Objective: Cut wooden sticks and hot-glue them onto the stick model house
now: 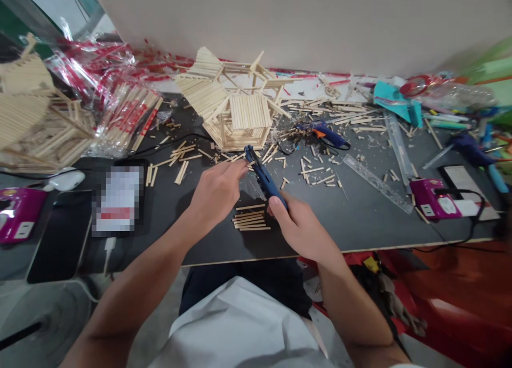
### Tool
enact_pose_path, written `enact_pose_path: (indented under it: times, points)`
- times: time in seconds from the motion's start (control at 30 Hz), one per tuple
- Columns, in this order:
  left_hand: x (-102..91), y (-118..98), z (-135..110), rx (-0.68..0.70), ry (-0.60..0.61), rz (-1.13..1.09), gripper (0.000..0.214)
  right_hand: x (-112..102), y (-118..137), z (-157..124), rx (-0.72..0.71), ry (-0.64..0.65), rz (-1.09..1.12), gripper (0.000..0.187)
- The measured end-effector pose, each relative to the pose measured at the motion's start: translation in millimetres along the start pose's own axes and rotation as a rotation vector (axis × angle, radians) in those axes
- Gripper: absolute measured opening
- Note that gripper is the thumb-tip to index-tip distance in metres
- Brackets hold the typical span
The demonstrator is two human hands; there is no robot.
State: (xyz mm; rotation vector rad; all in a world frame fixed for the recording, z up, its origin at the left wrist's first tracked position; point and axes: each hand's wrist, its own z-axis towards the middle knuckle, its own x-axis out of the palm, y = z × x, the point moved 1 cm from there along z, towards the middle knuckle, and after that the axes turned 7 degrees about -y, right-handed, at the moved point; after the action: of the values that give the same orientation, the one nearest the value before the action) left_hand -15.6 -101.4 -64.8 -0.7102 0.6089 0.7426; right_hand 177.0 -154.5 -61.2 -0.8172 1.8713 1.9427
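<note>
My right hand (298,224) is wrapped round a blue hand cutter (262,175), its jaws pointing away from me. Close to those jaws, my left hand (218,192) is closed in a pinch on a thin wooden stick (251,166), of which only a short bit shows. Below the tool, several cut sticks (251,220) lie side by side near the table's front edge. Behind my hands stands a model house (250,112) built from wooden sticks, with slatted roof panels.
A blue glue gun (330,135) lies right of the model, among stick offcuts. Clear rulers (378,184) and a purple power socket (434,198) are on the right. At left are a phone (120,197), bundled chopsticks (128,114) and a second stick model (40,117).
</note>
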Motion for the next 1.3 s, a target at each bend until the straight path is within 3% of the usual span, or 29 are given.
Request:
enact_pose_path:
  times: [0.47, 0.7, 0.83, 1.03, 1.3]
  points:
    - [9.8, -7, 0, -0.067, -0.102, 0.019, 0.03, 7, -8, 2, -0.041, -0.052, -0.076, 0.045]
    - [12.1, -10, -1, -0.12, -0.095, -0.031, 0.032, 19, -13, 3, -0.028, -0.129, -0.21, 0.043]
    - [12.2, -11, -1, -0.128, -0.081, -0.107, 0.039, 14, -15, 3, 0.002, -0.217, -0.244, 0.045]
    - [9.0, -8, -1, -0.158, -0.078, -0.246, 0.026, -4, -26, -13, -0.021, -0.314, -0.465, 0.05]
    - [8.2, -15, 0, -0.313, -0.029, -0.757, 0.031, 6, -39, -35, -0.098, -0.362, -0.855, 0.052]
